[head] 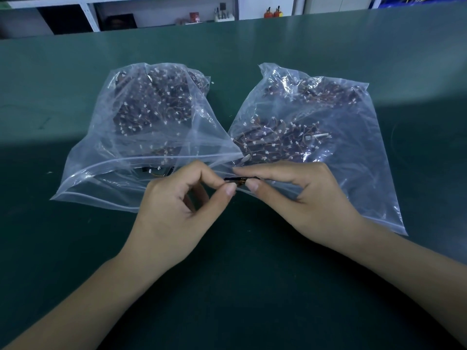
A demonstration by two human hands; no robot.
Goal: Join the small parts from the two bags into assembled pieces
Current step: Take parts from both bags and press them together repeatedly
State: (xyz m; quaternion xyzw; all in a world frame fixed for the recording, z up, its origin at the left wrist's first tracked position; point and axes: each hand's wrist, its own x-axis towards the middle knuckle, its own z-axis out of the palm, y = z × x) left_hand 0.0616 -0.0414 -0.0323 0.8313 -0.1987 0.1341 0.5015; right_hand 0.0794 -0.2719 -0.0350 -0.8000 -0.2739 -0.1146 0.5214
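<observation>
Dark green matting covers the table, which runs back to a far edge where white shelving lines the wall. On a shelf beyond that edge stand a red box, some small dark bottles and two orange-red items, all too small to identify; any print on them is too blurred to read.

Seen from the head camera, two clear zip bags lie side by side on the matting. The left bag and the right bag are both heaped with small dark parts that trail thin reddish wires ending in white connectors. Their near corners overlap at the middle. No label or writing shows on either bag.

Just in front of that overlap, both hands meet over the matting. The left hand has its thumb and forefinger curled into a pinch on one end of a small dark part; its other fingers are folded under. The right hand pinches the other end of the same piece between thumb and forefinger, lying partly on the right bag's near edge. Whether the piece is one part or two pressed together cannot be told
</observation>
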